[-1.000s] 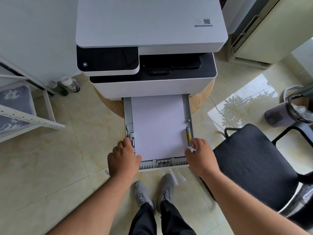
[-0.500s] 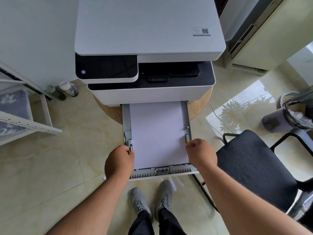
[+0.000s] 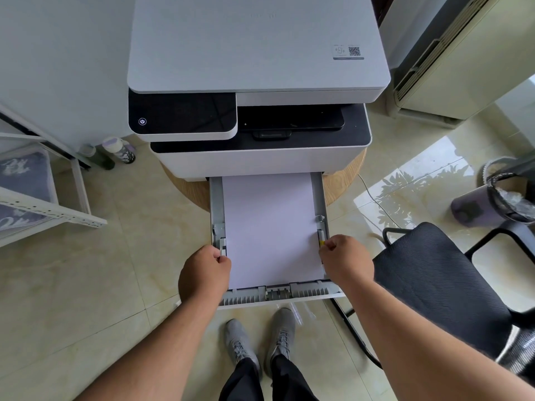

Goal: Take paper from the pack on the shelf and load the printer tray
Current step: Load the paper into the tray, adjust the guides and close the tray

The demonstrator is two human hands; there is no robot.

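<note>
The white printer (image 3: 257, 47) stands on a round wooden table, its grey paper tray (image 3: 278, 295) pulled out toward me. A stack of white paper (image 3: 270, 227) lies flat inside the tray. My left hand (image 3: 204, 274) is curled at the tray's left side, fingers pinching the left paper guide (image 3: 222, 247). My right hand (image 3: 346, 260) is curled at the right side, fingers pinching the right guide with its yellow tab (image 3: 320, 240). Both hands touch the edges of the paper stack.
A black mesh office chair (image 3: 440, 287) stands close on my right. A white metal shelf (image 3: 43, 209) is at the left, with bottles (image 3: 120, 150) by the wall. A lined bin (image 3: 509, 198) sits at the far right. My grey shoes (image 3: 260, 340) stand under the tray.
Both hands have shifted from resting over the tray's front corners to closing on the side guides. My view has moved a little nearer and lower.
</note>
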